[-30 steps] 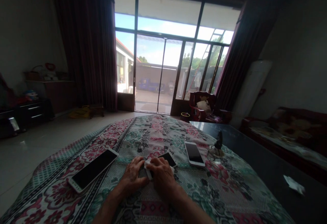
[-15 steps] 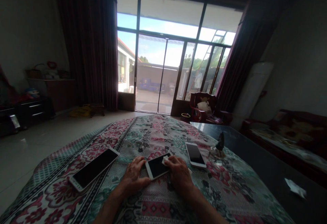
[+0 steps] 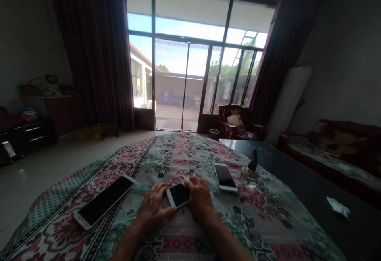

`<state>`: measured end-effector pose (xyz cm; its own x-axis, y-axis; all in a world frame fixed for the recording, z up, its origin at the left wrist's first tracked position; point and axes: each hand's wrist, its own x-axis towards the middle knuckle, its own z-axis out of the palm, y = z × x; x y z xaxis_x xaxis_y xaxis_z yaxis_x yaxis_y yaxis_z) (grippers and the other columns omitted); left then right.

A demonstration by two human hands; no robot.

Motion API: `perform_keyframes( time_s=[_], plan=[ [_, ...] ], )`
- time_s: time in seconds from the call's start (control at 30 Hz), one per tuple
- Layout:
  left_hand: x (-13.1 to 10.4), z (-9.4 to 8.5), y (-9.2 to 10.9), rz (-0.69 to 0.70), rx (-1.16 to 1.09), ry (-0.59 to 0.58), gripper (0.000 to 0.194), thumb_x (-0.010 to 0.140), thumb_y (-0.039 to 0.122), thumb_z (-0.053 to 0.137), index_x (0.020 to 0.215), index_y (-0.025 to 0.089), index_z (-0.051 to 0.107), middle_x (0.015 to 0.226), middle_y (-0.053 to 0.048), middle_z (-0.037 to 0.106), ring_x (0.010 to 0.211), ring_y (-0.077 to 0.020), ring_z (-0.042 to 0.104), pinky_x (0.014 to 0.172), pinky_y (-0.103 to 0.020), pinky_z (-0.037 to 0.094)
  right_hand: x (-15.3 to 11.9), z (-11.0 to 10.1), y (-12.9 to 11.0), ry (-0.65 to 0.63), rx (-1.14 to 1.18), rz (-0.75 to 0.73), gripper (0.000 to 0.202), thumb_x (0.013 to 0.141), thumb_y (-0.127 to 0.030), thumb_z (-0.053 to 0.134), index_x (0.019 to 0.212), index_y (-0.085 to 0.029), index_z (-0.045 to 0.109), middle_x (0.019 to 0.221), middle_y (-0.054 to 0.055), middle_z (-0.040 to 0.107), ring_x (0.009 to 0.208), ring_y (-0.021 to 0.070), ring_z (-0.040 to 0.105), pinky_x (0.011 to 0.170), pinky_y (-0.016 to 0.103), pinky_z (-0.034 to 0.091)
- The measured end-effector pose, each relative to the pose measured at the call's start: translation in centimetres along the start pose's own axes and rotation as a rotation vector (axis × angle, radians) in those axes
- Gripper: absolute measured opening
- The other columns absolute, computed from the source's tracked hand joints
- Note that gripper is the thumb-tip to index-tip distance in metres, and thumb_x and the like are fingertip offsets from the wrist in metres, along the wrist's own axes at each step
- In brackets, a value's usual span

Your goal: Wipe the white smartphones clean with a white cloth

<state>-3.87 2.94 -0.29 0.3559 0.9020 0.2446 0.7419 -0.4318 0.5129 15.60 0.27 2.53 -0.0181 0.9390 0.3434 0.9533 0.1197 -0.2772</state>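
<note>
While it lies flat on the flowered cloth, the middle phone shows a dark, glossy screen inside a white frame, and it is turned a little, with its left end nearer to the person. The left hand is at this end: its grip is wide, and the thumb and forefinger take the phone between them at the two corners. The right hand covers the right end, so this part I cannot describe. Its fingers are bent and close together; this grip pinches a white wad, of which only small bits are visible.

On the left side, the large phone lies slanted, and a band of cloth separates it from the left hand. On the right side the room is narrower, because the white phone is near the right hand. Toward the window, a broad stretch of cloth continues up to its rounded far edge. To the right, beyond the glass dish, the dark surface begins.
</note>
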Motion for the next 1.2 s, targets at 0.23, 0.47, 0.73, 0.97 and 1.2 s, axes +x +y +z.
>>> perform_keyframes(
  time_s=[0.23,0.47,0.73,0.97,1.2],
  plan=[
    [0.0,-0.2,0.3,0.002,-0.009,-0.002,0.057,0.064,0.039,0.068,0.115,0.015,0.061,0.137,-0.014,0.052,0.133,-0.0315,0.040,0.109,-0.044,0.031,-0.2,0.4,-1.3,-0.058,0.035,-0.071,0.028,0.089,-0.023,0.047,0.108,-0.031,0.066,0.116,0.002,0.059,0.105,0.0221,0.047,0.087,0.032,0.032],
    [0.1,0.1,-0.1,0.017,-0.002,0.014,0.053,0.065,0.037,0.066,0.114,0.016,0.061,0.135,-0.014,0.054,0.132,-0.0313,0.041,0.109,-0.045,0.032,-0.5,1.1,-2.2,-0.101,0.101,-0.180,0.024,0.089,-0.031,0.051,0.108,-0.037,0.066,0.117,-0.001,0.059,0.105,0.0206,0.047,0.087,0.032,0.032],
    [0.1,-0.3,0.3,0.000,0.004,0.005,0.059,0.064,0.039,0.070,0.115,0.012,0.061,0.136,-0.016,0.053,0.132,-0.0333,0.041,0.109,-0.046,0.032,0.1,0.3,0.5,0.025,-0.004,0.047,0.033,0.087,-0.015,0.044,0.109,-0.029,0.065,0.118,0.004,0.059,0.106,0.0234,0.047,0.088,0.034,0.032],
    [0.2,0.5,-0.5,0.030,0.015,0.046,0.051,0.064,0.037,0.067,0.111,0.018,0.063,0.133,-0.012,0.056,0.131,-0.0313,0.043,0.108,-0.045,0.035,-0.9,1.3,-2.8,-0.087,0.086,-0.180,0.025,0.089,-0.033,0.050,0.111,-0.034,0.063,0.118,0.001,0.058,0.105,0.0222,0.046,0.086,0.033,0.034],
    [0.2,0.3,-0.7,0.023,0.012,0.022,0.054,0.066,0.040,0.066,0.114,0.017,0.062,0.134,-0.013,0.055,0.131,-0.0317,0.042,0.108,-0.047,0.035,0.6,0.8,0.8,0.007,0.071,0.006,0.030,0.089,-0.023,0.045,0.108,-0.030,0.066,0.118,0.003,0.059,0.107,0.0212,0.047,0.090,0.031,0.032]
  ],
)
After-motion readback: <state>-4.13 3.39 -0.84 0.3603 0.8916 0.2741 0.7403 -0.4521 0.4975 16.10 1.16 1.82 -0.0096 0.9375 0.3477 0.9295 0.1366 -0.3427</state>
